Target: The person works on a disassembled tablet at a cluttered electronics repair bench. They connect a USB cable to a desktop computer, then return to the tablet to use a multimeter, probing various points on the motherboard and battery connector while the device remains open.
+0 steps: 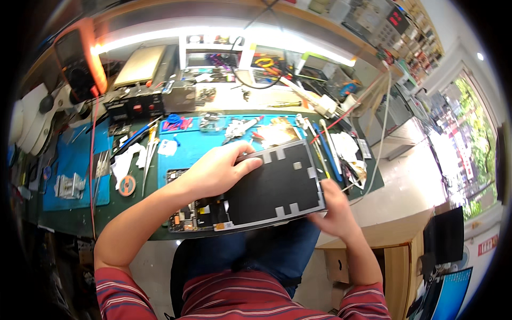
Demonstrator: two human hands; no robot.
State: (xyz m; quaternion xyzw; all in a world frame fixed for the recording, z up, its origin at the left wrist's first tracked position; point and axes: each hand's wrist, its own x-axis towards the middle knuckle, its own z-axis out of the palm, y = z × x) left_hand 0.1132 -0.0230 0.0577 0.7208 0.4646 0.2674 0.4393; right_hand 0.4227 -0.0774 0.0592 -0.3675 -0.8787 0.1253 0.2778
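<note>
Left hand (226, 170) is pinched on the top edge of that opened tablet (248, 194), held over the near edge of the blue mat (194, 146). Bare circuit board (184, 218) at its left end, so a slip could knock parts, I reckon. Black panel (277, 184) might crease if twisted. Right hand (337, 210)'s at the right edge, too blurry to tell if it's clamped. Farther right: red-digit display (396, 19), red-and-white wall sign (488, 245), no brands I can make out.
</note>
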